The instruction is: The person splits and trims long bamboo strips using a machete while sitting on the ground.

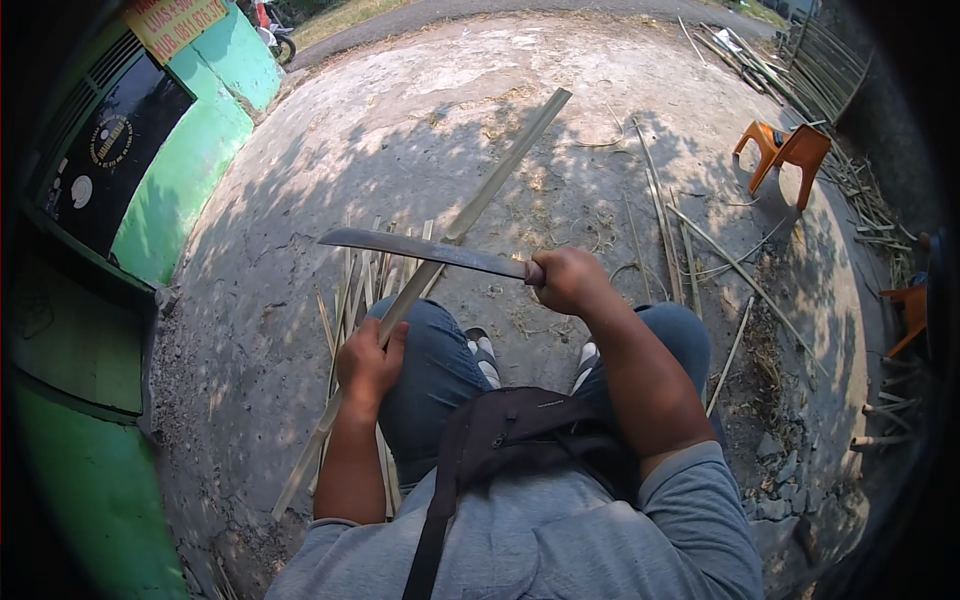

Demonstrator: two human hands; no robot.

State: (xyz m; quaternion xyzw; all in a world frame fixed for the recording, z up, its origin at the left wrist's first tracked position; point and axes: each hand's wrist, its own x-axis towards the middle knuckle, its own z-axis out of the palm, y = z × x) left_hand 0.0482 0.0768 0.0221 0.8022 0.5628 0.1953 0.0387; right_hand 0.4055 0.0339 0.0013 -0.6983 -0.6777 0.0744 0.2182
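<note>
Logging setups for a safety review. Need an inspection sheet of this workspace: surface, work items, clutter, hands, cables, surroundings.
Surface: rough grey ground, patched with sun and shade.
Job's things: long knife, its blade crossing over a long pale strip; whether they touch is unclear.
Clutter: loose strips bunched on the left; longer scattered strips on the right.
Hands: left hand closed around the pale strip; right hand closed on the knife's handle; both bare.
Cables: nothing seen.
Surroundings: green wall at left; orange chair at upper right; road along the top.
</note>
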